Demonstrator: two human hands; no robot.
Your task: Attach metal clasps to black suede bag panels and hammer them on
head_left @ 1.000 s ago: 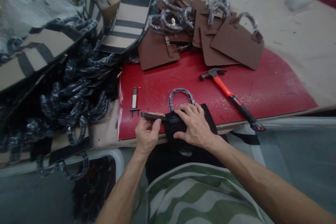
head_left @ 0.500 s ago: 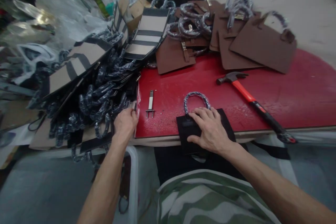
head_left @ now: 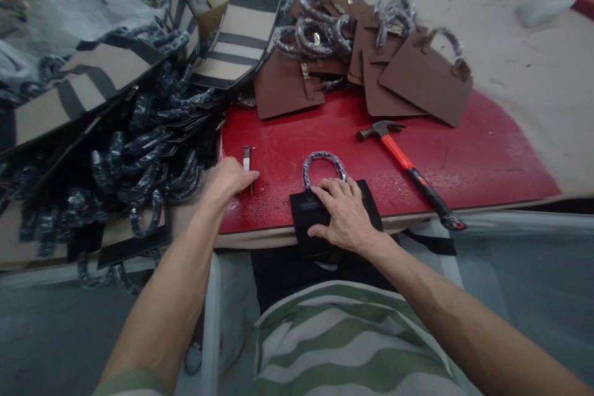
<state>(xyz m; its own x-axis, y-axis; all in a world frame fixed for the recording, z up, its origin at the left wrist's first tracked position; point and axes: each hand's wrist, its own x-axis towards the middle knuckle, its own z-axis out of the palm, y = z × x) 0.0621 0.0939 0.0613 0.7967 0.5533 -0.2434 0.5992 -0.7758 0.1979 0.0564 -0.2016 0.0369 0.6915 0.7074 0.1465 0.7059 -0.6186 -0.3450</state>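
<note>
I see a loop [head_left: 192, 360] inside the left plastic bin [head_left: 214, 297]. The left hand [head_left: 228, 180] covers part of a slim metal tool [head_left: 246, 163]; I cannot tell whether it grips. The right hand [head_left: 342, 213] lies spread on the black bag panel [head_left: 303, 230] at the red mat's [head_left: 468, 164] near edge.

The plastic-wrapped handle [head_left: 325, 155] looks glossy, the black panel [head_left: 302, 221] matt.

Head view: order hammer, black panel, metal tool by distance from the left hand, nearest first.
1. Metal tool, right at the left hand.
2. Black panel, under the right hand.
3. Hammer, right of the panel.
</note>
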